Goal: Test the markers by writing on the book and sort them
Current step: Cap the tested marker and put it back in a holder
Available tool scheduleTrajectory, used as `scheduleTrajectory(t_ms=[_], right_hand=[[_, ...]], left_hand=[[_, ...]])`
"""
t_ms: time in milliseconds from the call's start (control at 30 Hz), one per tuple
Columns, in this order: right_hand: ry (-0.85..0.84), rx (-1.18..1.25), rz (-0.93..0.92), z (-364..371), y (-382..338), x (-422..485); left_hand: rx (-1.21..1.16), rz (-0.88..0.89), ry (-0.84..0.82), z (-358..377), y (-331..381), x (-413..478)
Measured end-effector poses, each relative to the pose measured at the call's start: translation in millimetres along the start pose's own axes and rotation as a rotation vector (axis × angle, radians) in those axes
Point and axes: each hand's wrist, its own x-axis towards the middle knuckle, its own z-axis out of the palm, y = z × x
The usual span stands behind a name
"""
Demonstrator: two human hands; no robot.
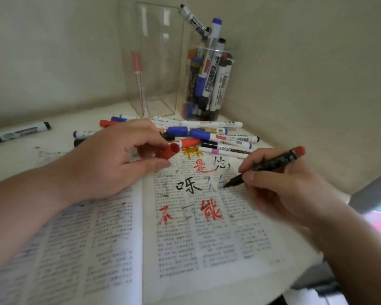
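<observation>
The right hand (279, 188) grips a black marker (273, 163) over the book's (207, 243) right page. Its long axis slants from the red rear end, upper right, down to the tip at the paper, lower left. The left hand (110, 159) pinches a red cap (168, 151) above the book's far edge.

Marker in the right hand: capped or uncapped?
Uncapped. The marker shows a bare tip at the book page, gripped by the right hand; the left hand pinches a loose red cap.
</observation>
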Motion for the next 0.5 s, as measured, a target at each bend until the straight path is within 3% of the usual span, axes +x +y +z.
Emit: scheduleTrajectory(t_ms=[233, 500], right_hand=[[0.056, -0.115, -0.122, 1, 4, -16], [0.104, -0.294, -0.155, 1, 6, -22]], left_hand=[[-0.099, -0.092, 0.031, 11, -2, -4], [0.067, -0.121, -0.02, 13, -3, -4]])
